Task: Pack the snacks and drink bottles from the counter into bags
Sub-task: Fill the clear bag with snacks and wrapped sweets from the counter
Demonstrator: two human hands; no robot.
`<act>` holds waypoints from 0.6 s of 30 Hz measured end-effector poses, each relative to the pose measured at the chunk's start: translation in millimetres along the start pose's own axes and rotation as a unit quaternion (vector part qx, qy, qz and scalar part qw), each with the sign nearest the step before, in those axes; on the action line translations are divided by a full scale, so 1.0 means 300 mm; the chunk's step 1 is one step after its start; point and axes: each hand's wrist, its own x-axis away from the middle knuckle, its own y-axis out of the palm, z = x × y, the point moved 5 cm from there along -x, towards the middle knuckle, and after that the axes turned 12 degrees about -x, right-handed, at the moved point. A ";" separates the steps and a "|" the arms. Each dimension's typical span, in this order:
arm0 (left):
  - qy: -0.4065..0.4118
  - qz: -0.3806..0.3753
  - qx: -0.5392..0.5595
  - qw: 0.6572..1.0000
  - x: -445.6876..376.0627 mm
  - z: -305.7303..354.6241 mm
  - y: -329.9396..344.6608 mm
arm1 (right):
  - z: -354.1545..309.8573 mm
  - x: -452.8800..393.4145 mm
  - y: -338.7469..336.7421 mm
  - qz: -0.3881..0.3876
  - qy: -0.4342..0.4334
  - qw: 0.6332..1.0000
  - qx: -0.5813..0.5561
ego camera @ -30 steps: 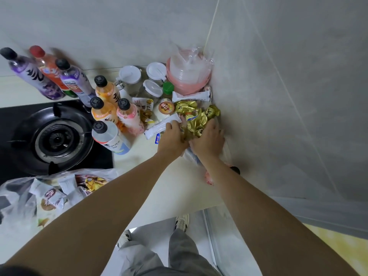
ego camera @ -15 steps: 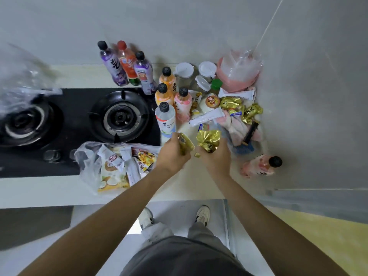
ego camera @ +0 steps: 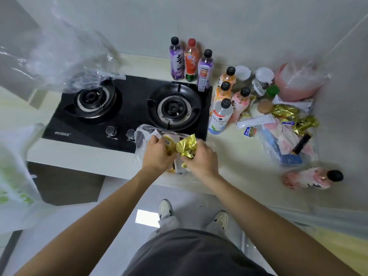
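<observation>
Most of the packing is judged to be left. Seven drink bottles (ego camera: 220,116) are seen upright on the counter (ego camera: 237,156) beside the stove (ego camera: 127,110), and an eighth pink bottle (ego camera: 310,179) is lying on its side near the wall. More gold snack packets (ego camera: 292,116) are heaped to the right. A clear bag (ego camera: 143,136) at the counter's front edge is already partly filled. A gold snack packet (ego camera: 187,147) is gripped in the curled right hand (ego camera: 201,159); another gold packet (ego camera: 169,145) is pinched by the left hand (ego camera: 157,154). Both hands are held close together over the bag's mouth.
</observation>
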 end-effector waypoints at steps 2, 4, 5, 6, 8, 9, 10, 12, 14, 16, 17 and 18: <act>-0.006 -0.011 -0.028 1.000 -0.002 -0.026 0.010 | -0.026 -0.005 0.035 -0.004 -0.019 0.999 0.049; -0.003 -0.008 -0.052 0.999 -0.001 -0.038 0.017 | -0.034 -0.008 0.058 -0.014 -0.020 0.996 0.084; 0.002 -0.006 -0.056 0.998 0.003 -0.039 0.018 | -0.035 -0.009 0.062 -0.018 -0.017 0.995 0.094; 0.008 -0.006 -0.057 0.998 0.007 -0.037 0.017 | -0.033 -0.009 0.063 -0.020 -0.015 0.995 0.098; 0.024 -0.005 -0.050 0.998 0.018 -0.032 0.011 | -0.035 -0.005 0.059 -0.022 -0.020 0.994 0.104; 0.032 -0.004 -0.047 0.998 0.024 -0.031 0.008 | -0.035 -0.001 0.054 -0.022 -0.023 0.994 0.106; 0.040 -0.002 -0.046 0.998 0.029 -0.031 0.004 | -0.035 0.004 0.048 -0.019 -0.025 0.994 0.106; 0.062 0.002 -0.045 0.997 0.036 -0.028 -0.002 | -0.035 0.014 0.029 -0.004 -0.029 0.995 0.099; 0.085 0.007 -0.050 0.995 0.037 -0.018 -0.007 | -0.034 0.023 0.006 0.015 -0.033 0.995 0.091; 0.113 0.018 -0.052 0.992 0.034 0.005 -0.015 | -0.030 0.028 -0.023 0.040 -0.036 0.995 0.084; 0.128 0.023 -0.052 0.990 0.030 0.024 -0.020 | -0.026 0.030 -0.041 0.052 -0.033 0.995 0.084; 0.144 0.028 -0.051 0.988 0.025 0.047 -0.024 | -0.016 0.031 -0.061 0.063 -0.025 0.994 0.083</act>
